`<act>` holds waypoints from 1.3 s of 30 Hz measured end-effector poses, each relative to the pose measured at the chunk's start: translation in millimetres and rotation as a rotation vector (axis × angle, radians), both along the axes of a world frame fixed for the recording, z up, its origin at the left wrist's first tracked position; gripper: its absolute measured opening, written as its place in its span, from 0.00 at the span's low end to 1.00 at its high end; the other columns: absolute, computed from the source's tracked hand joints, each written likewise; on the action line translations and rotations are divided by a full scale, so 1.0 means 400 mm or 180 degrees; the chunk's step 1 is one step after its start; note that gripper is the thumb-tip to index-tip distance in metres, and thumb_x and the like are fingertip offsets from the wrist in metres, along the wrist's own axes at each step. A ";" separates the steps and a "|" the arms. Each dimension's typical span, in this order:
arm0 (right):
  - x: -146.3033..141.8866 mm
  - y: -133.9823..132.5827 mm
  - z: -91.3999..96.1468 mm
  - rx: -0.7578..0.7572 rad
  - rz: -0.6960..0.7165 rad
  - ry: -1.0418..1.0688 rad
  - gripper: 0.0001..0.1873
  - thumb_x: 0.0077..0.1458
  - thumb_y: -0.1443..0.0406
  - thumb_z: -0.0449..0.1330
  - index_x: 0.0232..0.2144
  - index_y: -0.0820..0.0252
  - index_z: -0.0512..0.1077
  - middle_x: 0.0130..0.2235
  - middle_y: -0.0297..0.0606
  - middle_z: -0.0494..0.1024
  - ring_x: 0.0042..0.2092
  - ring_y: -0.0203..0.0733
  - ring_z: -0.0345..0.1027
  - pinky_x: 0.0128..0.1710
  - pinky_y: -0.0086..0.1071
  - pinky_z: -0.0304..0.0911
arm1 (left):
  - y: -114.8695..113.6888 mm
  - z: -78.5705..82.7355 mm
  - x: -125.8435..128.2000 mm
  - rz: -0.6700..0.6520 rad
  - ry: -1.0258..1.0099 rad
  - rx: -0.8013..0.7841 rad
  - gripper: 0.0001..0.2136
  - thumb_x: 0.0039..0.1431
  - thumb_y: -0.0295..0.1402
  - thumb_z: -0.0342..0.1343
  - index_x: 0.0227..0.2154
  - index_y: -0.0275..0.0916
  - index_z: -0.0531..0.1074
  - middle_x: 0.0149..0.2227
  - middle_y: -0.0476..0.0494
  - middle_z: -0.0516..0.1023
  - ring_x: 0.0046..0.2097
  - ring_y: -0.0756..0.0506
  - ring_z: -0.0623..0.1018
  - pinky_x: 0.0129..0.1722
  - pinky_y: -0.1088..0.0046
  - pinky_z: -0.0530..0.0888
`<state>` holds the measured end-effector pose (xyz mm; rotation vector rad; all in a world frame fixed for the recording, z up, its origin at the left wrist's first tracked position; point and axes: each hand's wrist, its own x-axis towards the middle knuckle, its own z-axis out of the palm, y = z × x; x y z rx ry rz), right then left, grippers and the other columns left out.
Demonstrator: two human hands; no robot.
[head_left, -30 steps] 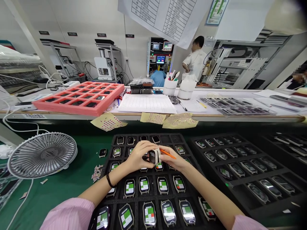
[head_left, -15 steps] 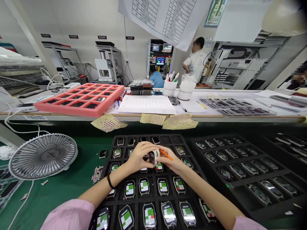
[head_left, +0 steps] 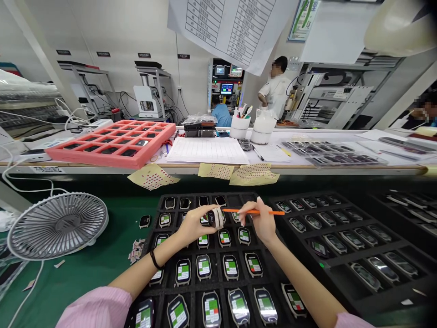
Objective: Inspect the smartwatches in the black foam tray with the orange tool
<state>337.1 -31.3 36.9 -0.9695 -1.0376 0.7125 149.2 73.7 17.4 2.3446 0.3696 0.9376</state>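
My left hand (head_left: 199, 224) is shut on a smartwatch body (head_left: 216, 218) with a white band or casing, held just above the black foam tray (head_left: 152, 241). My right hand (head_left: 259, 221) has come apart from that watch. It grips a thin orange stick (head_left: 262, 212) lying nearly level across the fingers, its tip reaching toward the watch. Below both hands, rows of smartwatches (head_left: 204, 267) with green-and-white labelled screens sit in the tray's pockets. My hands hide some of the pockets in the middle rows.
A second black tray of watches (head_left: 341, 243) lies to the right. A white desk fan (head_left: 58, 226) stands on the green mat at left. Beyond the bench edge are label sheets, a pink foam tray (head_left: 111, 146), paper forms, cups and co-workers at machines.
My right hand has moved right, away from the watch, and the orange stick has swung from slanted to nearly level. My left hand still holds the watch.
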 end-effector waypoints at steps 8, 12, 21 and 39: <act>-0.019 -0.012 -0.003 0.0439 -0.0039 -0.0182 0.29 0.62 0.54 0.48 0.20 0.60 0.79 0.18 0.39 0.74 0.18 0.36 0.65 0.18 0.31 0.60 | -0.004 0.001 0.002 0.0179 -0.0101 0.0150 0.24 0.46 0.33 0.65 0.48 0.38 0.70 0.45 0.40 0.79 0.45 0.41 0.79 0.46 0.66 0.75; -0.022 -0.016 -0.001 0.0563 -0.0070 -0.0239 0.29 0.63 0.55 0.48 0.20 0.60 0.80 0.18 0.39 0.74 0.18 0.35 0.65 0.18 0.30 0.59 | -0.006 0.005 0.001 0.0186 -0.0100 0.0158 0.24 0.44 0.33 0.65 0.48 0.38 0.71 0.46 0.40 0.79 0.45 0.41 0.79 0.47 0.67 0.75; -0.033 -0.015 0.002 0.0666 -0.0131 -0.0325 0.29 0.63 0.55 0.47 0.20 0.60 0.79 0.18 0.39 0.74 0.19 0.36 0.65 0.17 0.30 0.60 | -0.006 0.004 0.002 0.0208 -0.0084 0.0172 0.24 0.44 0.32 0.66 0.47 0.37 0.71 0.45 0.40 0.79 0.45 0.41 0.79 0.46 0.67 0.75; -0.033 -0.011 -0.007 0.0539 -0.0257 -0.0667 0.29 0.64 0.57 0.45 0.19 0.60 0.77 0.17 0.37 0.72 0.17 0.34 0.63 0.16 0.28 0.57 | -0.007 -0.008 0.005 0.0532 0.0336 0.0466 0.25 0.42 0.38 0.66 0.46 0.38 0.73 0.38 0.42 0.82 0.35 0.42 0.81 0.36 0.71 0.76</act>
